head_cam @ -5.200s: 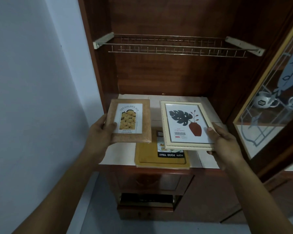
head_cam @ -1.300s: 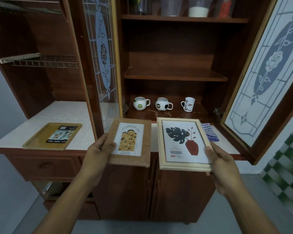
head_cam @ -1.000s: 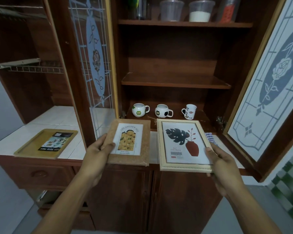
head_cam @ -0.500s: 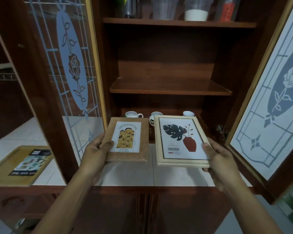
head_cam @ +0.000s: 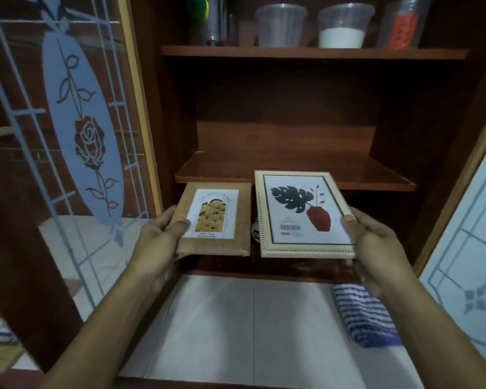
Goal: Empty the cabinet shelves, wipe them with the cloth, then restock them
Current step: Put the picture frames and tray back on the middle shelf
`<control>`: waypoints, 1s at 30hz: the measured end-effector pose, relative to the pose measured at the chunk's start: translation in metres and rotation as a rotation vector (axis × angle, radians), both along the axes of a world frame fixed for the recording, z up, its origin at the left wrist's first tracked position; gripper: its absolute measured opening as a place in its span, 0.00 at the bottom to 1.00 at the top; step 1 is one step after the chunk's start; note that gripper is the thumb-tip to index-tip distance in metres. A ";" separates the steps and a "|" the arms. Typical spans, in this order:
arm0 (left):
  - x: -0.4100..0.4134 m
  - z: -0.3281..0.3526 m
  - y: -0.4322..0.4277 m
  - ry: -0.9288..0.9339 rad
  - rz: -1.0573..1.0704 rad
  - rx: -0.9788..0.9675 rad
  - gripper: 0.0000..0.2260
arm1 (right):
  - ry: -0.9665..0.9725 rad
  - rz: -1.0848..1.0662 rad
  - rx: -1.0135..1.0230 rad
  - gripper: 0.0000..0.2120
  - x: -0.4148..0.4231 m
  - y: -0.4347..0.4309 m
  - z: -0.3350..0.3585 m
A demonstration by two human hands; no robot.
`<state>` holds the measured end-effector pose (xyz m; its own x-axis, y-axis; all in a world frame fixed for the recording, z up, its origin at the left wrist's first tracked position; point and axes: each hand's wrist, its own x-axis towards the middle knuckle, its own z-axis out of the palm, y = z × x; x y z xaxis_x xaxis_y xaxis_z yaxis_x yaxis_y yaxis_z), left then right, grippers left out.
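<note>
Head view, surface: white tiled counter (head_cam: pixel 236 327) before a wooden cabinet; striped cloth (head_cam: pixel 362 315) lies on it at 4 o'clock.
Head view, edges: left glass door (head_cam: pixel 68 136) stands out at 9 o'clock, right glass door (head_cam: pixel 466 262) at 3; middle shelf (head_cam: pixel 292 167) at 12.
Head view, left hand (head_cam: pixel 157 242): thumb and fingers clamp the brown frame (head_cam: pixel 216 220) by its left edge.
Head view, right hand (head_cam: pixel 376 245): grips the cream frame (head_cam: pixel 300 214) by its right edge; the frames are side by side, just below the shelf front.
</note>
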<state>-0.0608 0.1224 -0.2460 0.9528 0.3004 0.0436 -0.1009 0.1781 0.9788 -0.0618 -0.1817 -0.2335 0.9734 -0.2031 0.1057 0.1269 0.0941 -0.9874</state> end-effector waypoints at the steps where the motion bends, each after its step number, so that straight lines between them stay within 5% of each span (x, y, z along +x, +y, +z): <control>1: 0.006 0.004 -0.001 0.001 0.008 -0.005 0.21 | 0.001 0.003 -0.009 0.11 0.008 0.000 0.003; 6: 0.037 0.030 -0.007 -0.016 -0.001 -0.050 0.09 | -0.004 0.010 -0.052 0.11 0.050 -0.006 0.026; 27: 0.198 0.093 0.005 0.064 -0.023 -0.067 0.04 | 0.117 -0.096 -0.107 0.07 0.213 0.006 0.070; 30: 0.213 0.088 0.007 0.096 -0.034 -0.054 0.10 | 0.147 -0.110 -0.135 0.04 0.223 0.009 0.073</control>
<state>0.1520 0.1292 -0.1577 0.9615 0.2675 -0.0636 -0.0004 0.2326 0.9726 0.1607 -0.1727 -0.1602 0.9531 -0.3028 -0.0018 -0.0166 -0.0465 -0.9988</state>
